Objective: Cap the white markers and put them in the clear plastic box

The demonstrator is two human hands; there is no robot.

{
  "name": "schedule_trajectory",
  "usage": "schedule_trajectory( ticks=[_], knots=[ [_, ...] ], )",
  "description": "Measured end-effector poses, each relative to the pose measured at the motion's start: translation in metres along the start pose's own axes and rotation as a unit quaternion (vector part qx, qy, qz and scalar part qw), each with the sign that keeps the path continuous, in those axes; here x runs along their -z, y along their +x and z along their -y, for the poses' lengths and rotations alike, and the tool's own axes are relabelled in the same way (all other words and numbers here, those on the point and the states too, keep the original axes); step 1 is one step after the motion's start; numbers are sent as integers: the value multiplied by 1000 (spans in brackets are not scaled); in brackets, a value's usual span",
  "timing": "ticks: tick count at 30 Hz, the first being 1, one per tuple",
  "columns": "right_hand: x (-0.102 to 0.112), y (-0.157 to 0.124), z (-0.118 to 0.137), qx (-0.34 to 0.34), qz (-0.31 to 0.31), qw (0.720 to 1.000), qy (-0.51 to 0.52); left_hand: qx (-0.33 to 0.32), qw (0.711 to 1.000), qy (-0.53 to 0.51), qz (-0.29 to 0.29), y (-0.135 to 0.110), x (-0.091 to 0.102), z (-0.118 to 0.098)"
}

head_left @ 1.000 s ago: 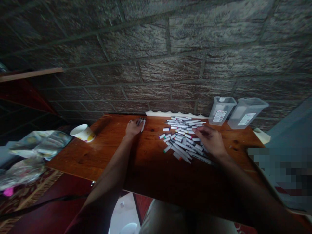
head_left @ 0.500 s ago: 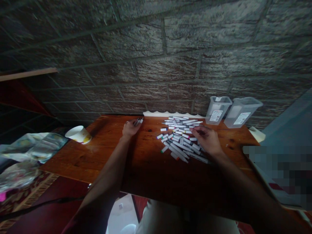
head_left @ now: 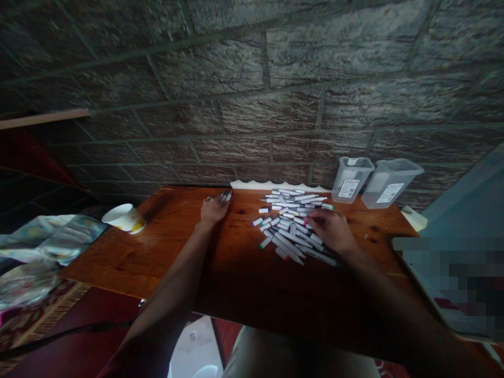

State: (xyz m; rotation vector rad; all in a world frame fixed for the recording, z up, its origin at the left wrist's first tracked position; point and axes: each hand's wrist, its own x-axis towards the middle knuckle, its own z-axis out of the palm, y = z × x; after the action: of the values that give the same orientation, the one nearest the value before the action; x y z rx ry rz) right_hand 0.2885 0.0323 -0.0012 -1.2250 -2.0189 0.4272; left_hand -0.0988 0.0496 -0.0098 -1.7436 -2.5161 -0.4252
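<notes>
Hands (head_left: 213, 210) (head_left: 335, 229) flank markers (head_left: 289, 243), most far ones crosswise, many near ones diagonal.

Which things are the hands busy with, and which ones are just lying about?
Busy with:
- marker pile, with the right hand at it
- a few more markers, it seems, at the left hand

Probably just lying about:
- paper cup
- plastic bag
- two clear boxes, untouched, though they might belong too
</notes>
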Motion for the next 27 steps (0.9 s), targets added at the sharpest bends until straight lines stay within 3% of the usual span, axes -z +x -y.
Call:
schedule_trajectory(
  ticks=[4,14,22,27],
  knots=[
    [4,-1,-1,29,64,996,-50,28,999,22,-6,-3,2,-7],
    [14,-5,9,-2,124,986,-113,5,999,46,-2,-6,6,-11],
    [5,-9,7,3,112,984,-141,1,999,34,-5,-9,5,-14],
    [11,-5,6,-5,85,992,-93,2,1000,24,-12,-10,6,-14]
  ],
)
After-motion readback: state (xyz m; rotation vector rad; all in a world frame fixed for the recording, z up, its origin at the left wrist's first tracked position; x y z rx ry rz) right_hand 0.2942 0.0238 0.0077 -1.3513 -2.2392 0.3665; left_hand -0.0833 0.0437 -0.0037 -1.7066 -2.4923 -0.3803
